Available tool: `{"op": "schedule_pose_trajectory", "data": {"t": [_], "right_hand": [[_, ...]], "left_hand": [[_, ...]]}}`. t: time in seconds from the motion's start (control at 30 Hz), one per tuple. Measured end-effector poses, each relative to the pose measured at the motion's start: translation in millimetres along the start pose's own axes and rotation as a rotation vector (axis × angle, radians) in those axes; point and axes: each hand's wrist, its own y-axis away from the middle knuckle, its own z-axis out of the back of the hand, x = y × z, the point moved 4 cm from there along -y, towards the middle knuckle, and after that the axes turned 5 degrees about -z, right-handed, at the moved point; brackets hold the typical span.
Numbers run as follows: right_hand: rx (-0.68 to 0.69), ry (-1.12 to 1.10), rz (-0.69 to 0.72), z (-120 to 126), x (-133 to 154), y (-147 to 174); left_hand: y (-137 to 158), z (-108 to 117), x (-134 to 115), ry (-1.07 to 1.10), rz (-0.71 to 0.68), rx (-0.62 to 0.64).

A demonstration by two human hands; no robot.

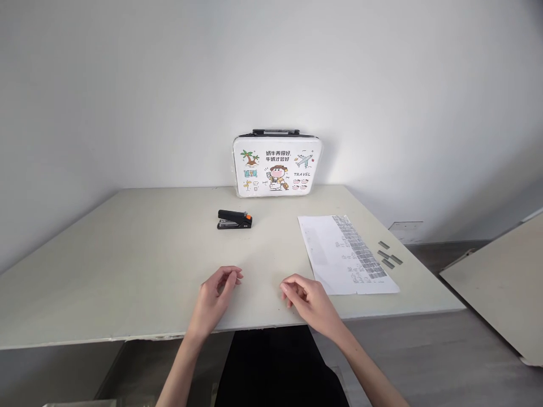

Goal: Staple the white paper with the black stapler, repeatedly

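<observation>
My left hand [215, 297] rests near the table's front edge, its fingers loosely curled and slightly apart, with nothing held. Opposite it, my right hand [311, 299] is also loosely curled, thumb above the fingers, and no object shows in it. Beyond the left hand lies a black stapler [235, 220] with an orange button, its front end pointing left. A white printed sheet of paper [328, 257] is just to the right of and beyond my right hand. Several strips of staples [387, 255] lie to the right of the sheet.
A white carrying case [278, 167] with cartoon travel prints and a black handle stands upright at the back of the table [139, 254], against the wall. To the lower right is another pale tabletop [500, 282]. A wall socket [406, 225] sits beyond the table's right edge.
</observation>
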Motion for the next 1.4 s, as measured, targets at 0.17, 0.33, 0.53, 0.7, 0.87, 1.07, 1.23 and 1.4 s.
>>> {"op": "schedule_pose_trajectory", "data": {"t": [0.17, 0.33, 0.53, 0.7, 0.87, 1.07, 1.23, 1.4], "right_hand": [[-0.017, 0.005, -0.014, -0.1, 0.6, 0.0], [-0.03, 0.01, -0.006, -1.0, 0.3, 0.1], [-0.025, 0.023, -0.007, -1.1, 1.5, 0.4], [-0.024, 0.035, -0.009, -0.8, 2.6, 1.2], [-0.022, 0.029, 0.003, -1.2, 3.2, 2.0], [-0.028, 0.026, 0.005, -1.4, 2.7, 1.5], [-0.029, 0.042, 0.01, -1.5, 3.2, 1.7], [-0.034, 0.059, 0.008, -1.7, 2.2, 1.9]], "left_hand": [[0.2, -0.8, -0.8, -0.001, -0.009, -0.002], [0.5, -0.8, 0.1, -0.003, -0.013, -0.007], [1.3, -0.3, -2.5, -0.007, -0.016, -0.008], [1.2, 0.2, -3.7, -0.01, -0.025, -0.014], [1.3, 0.0, -4.2, -0.014, -0.019, -0.012], [1.5, -0.1, -6.7, -0.033, -0.019, -0.014], [2.1, -0.1, -8.7, -0.043, -0.025, -0.021], [2.4, 0.0, -10.6, -0.052, -0.035, -0.026]]}}
